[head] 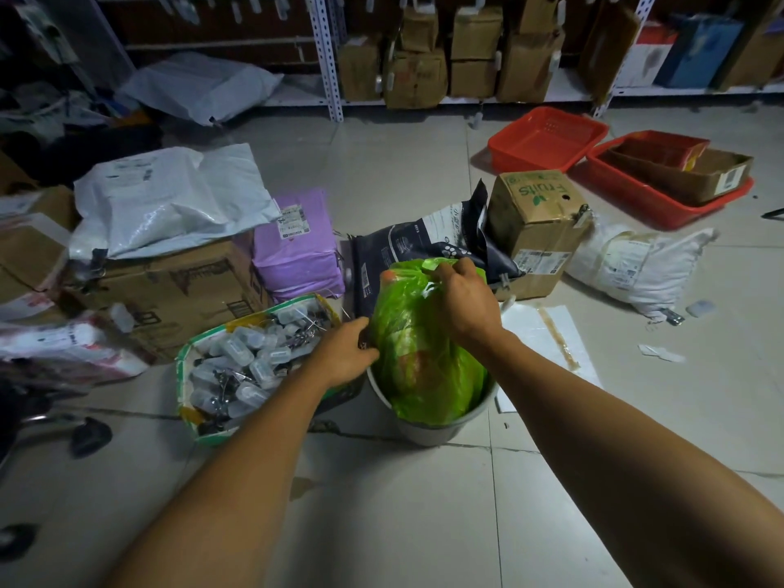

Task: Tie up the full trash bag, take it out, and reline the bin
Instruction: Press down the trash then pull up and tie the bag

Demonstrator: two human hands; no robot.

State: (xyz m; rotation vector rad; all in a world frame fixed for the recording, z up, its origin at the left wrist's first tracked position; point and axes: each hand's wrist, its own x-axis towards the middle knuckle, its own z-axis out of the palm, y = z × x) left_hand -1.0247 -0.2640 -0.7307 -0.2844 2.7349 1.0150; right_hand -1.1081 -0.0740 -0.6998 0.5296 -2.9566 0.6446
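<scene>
A full green trash bag stands in a small grey bin on the tiled floor, its top half rising above the rim. My right hand grips the gathered top of the bag from above. At the bag's left side, just above the rim, my left hand has its fingers curled against the plastic; I cannot see whether they pinch it.
A green-rimmed box of several small plastic containers sits just left of the bin. Behind are a dark printed bag, a purple parcel, cardboard boxes, white parcels and red baskets. White paper lies to the right.
</scene>
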